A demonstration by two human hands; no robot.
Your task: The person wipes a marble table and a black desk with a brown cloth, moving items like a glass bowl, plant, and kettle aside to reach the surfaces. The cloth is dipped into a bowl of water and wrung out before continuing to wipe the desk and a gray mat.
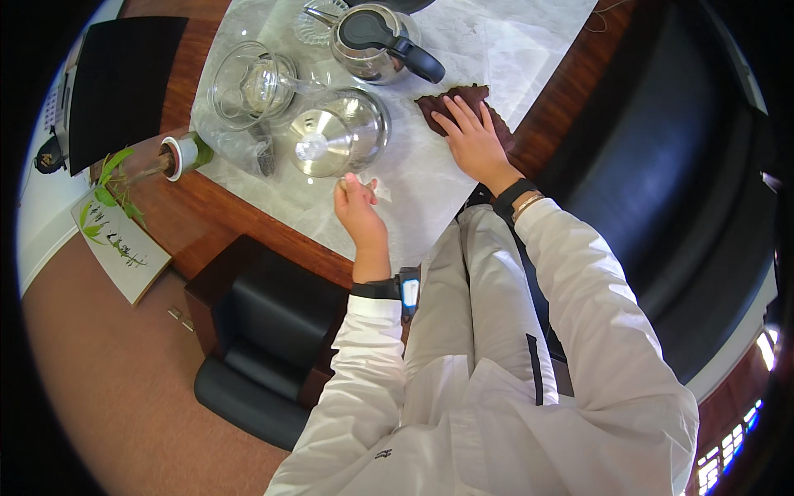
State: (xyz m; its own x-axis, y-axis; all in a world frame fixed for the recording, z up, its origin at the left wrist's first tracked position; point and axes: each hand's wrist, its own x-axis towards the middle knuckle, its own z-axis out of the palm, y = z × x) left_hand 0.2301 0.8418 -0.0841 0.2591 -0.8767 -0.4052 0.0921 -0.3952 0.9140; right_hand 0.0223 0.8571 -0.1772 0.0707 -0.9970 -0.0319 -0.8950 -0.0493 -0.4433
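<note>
A crumpled dark brown cloth (pixel 456 102) lies on the white table covering near its right edge. My right hand (pixel 474 133) rests flat on that cloth with the fingers spread, pressing it against the table. My left hand (pixel 360 204) is curled at the near side of a glass pot with a shiny steel top (pixel 322 136). The thumb points up, and the fingers appear closed around the pot's handle, which they mostly hide. Beyond the right hand stands a steel kettle (pixel 372 56) with a black lid and handle.
Left of the pot are a clear glass bowl (pixel 242 84) and a crumpled clear plastic bag (pixel 239 146). A ribbed glass dish (pixel 316 25) is behind. A potted plant (pixel 180 158) stands at the table's left edge. Black chairs (pixel 285 316) flank me.
</note>
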